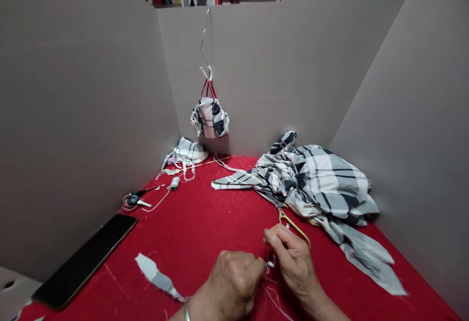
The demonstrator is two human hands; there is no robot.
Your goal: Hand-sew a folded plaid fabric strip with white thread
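Observation:
My left hand [236, 277] is closed in a fist, knuckles up, low in the middle of the view; what its fingers hold is hidden. Close to its right, my right hand [295, 260] pinches thumb against forefinger on a thin white thread [270, 264], which dangles in a small loop between the hands. More loose thread trails over the red cloth below. A frayed white and grey fabric strip [157, 276] runs to my left wrist, where its end passes out of sight. Gold-handled scissors [296, 229] lie just beyond my right hand, blades partly under checked fabric.
Crumpled checked fabric [322, 179] fills the right side of the red tablecloth [220, 218]. At left are a phone [88, 260], small scissors [132, 201], a thread spool [175, 183] and a cloth bundle [190, 151]. A checked pouch [210, 118] hangs before the grey partition [274, 76].

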